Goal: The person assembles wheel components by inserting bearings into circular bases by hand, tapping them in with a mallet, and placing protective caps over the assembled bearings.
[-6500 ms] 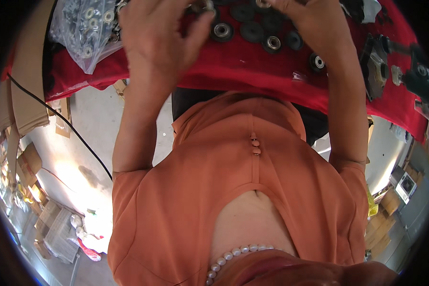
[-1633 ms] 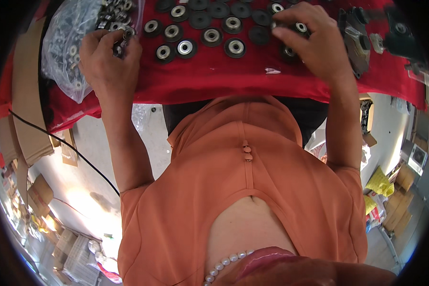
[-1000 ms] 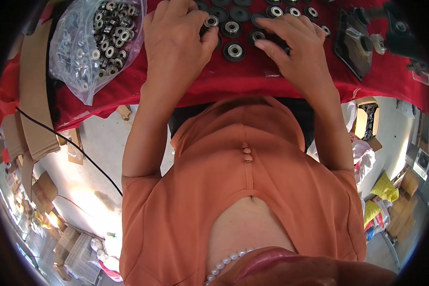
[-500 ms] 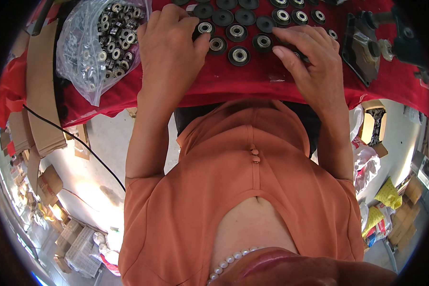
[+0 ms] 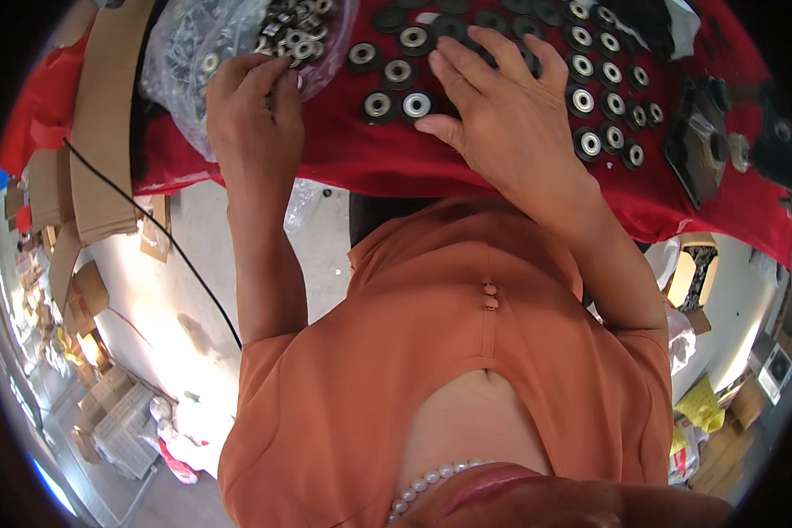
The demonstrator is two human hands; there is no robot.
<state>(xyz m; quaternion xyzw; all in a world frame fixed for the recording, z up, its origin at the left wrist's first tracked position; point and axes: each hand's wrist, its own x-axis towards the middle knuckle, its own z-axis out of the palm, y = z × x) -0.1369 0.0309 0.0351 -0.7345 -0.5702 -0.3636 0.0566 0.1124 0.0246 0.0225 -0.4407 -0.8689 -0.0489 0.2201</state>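
Two hands work over a red-covered worktop. Left hand has fingers curled at the mouth of a clear plastic bag of small wheels; whether it grips one, cannot tell. Right hand lies flat, fingers spread, on rows of black rollers with silver centres. Brown cardboard pieces lie left of the bag.

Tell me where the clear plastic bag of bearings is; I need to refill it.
In the head view the clear plastic bag lies at the upper left on the red cloth, beside the cardboard, with the left hand at its mouth.
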